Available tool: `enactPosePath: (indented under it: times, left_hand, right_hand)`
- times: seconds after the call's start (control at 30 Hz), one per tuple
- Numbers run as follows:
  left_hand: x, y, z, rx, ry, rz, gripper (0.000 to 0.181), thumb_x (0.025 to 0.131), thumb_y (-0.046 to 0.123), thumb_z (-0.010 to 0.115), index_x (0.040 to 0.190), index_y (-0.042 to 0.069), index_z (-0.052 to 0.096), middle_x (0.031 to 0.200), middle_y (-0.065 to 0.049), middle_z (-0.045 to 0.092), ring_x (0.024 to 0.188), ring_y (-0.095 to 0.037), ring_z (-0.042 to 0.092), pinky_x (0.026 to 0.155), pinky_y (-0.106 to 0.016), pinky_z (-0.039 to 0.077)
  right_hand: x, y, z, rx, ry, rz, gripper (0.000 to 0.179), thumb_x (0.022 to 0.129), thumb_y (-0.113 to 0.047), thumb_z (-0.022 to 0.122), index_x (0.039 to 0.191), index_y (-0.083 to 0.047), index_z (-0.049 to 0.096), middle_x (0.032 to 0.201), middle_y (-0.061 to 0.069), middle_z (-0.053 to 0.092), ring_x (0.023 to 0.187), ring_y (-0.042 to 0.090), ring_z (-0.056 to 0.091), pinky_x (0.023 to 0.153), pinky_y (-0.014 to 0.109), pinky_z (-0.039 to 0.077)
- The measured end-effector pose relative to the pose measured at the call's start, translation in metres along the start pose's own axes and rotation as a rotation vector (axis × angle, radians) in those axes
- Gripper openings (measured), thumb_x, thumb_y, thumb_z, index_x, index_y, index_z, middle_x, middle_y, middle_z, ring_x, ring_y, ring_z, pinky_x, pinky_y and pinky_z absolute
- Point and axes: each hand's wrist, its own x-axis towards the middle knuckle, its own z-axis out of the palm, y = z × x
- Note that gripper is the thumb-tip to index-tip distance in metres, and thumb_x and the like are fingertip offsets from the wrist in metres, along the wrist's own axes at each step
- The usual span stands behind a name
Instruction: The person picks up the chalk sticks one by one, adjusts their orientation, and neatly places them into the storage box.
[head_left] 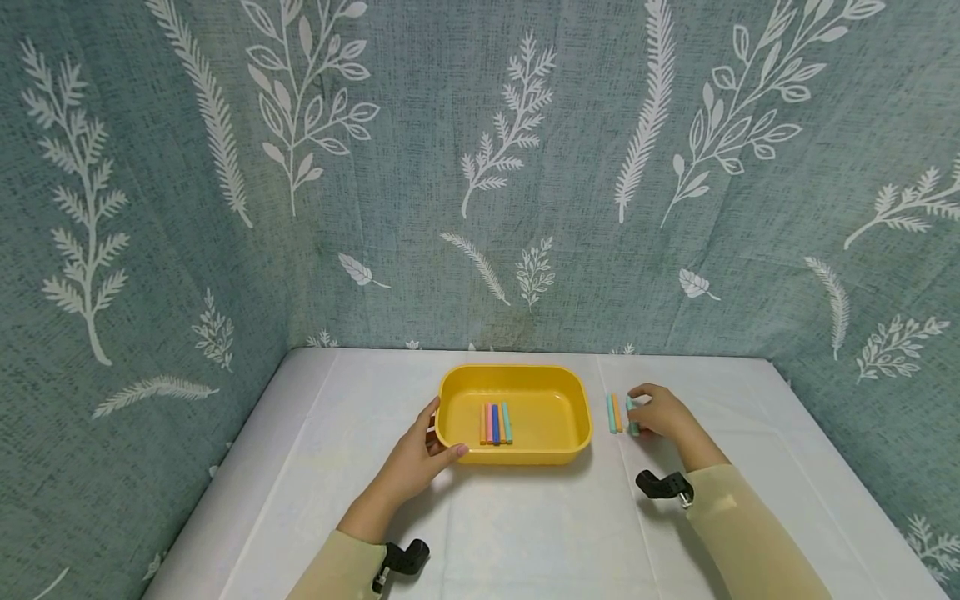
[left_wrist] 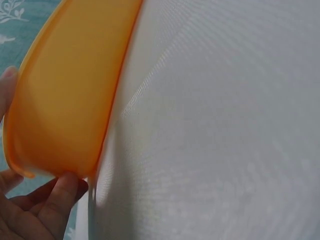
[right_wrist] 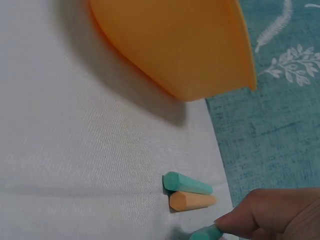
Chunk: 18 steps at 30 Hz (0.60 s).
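A yellow plastic tray [head_left: 555, 457] stands on the white cloth, with several chalk sticks [head_left: 495, 424] lying side by side inside it: orange, pink, blue and green ones show. My left hand [head_left: 414, 454] grips its left end, thumb over the front rim and fingers round the side wall [left_wrist: 70, 90]. To the right of the tray, my right hand [head_left: 666, 417] pinches a green chalk stick [right_wrist: 206, 233] between thumb and fingers, low over the cloth. Just left of that hand, another green chalk stick [right_wrist: 187, 183] and an orange chalk stick [right_wrist: 192, 200] lie together on the cloth.
The table [head_left: 525, 533] is covered with a white cloth that has fold lines. Behind it and at both sides hangs a blue-green curtain [head_left: 420, 167] with white leaf prints. A black wrist camera mount [head_left: 405, 557] sits at each sleeve.
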Motion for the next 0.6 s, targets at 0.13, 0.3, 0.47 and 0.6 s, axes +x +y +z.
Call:
enactPosePath:
  times: [0.13,0.3,0.47,0.6]
  left_hand:
    - [0.0,0.0,0.0,0.0,-0.002,0.001,0.098,0.088,0.033,0.079,0.162,0.015,0.017,0.152,-0.019,0.041,0.128,-0.032,0.054,0.101,-0.039,0.051]
    - [0.0,-0.001,0.0,0.011,0.001,0.0,0.098,0.088,0.034,0.079,0.162,0.015,0.017,0.152,-0.019,0.041,0.128,-0.032,0.054,0.101,-0.04,0.051]
    - [0.0,-0.001,0.0,0.007,0.001,-0.004,0.098,0.088,0.034,0.079,0.162,0.015,0.017,0.152,-0.019,0.041,0.129,-0.033,0.054,0.101,-0.04,0.051]
    - [0.002,-0.001,0.001,0.013,-0.001,-0.013,0.098,0.088,0.036,0.079,0.162,0.016,0.017,0.152,-0.019,0.041,0.128,-0.032,0.054,0.101,-0.04,0.051]
  right_hand:
    - [-0.003,0.003,-0.002,0.067,0.02,0.011,0.053,0.092,-0.009,0.063,0.141,0.003,0.048,0.11,0.023,0.059,0.068,0.018,0.061,0.06,0.031,0.058]
    - [-0.01,0.002,-0.004,0.134,0.029,0.003,0.055,0.091,-0.007,0.063,0.142,0.002,0.048,0.103,0.019,0.061,0.072,0.02,0.062,0.061,0.033,0.059]
    - [-0.018,0.001,-0.007,0.181,0.02,-0.024,0.056,0.091,-0.005,0.062,0.144,0.002,0.046,0.103,0.018,0.062,0.076,0.021,0.062,0.063,0.035,0.059]
    - [-0.023,0.0,-0.009,0.233,0.015,-0.037,0.058,0.091,-0.003,0.062,0.146,0.002,0.044,0.104,0.018,0.062,0.076,0.02,0.063,0.064,0.035,0.06]
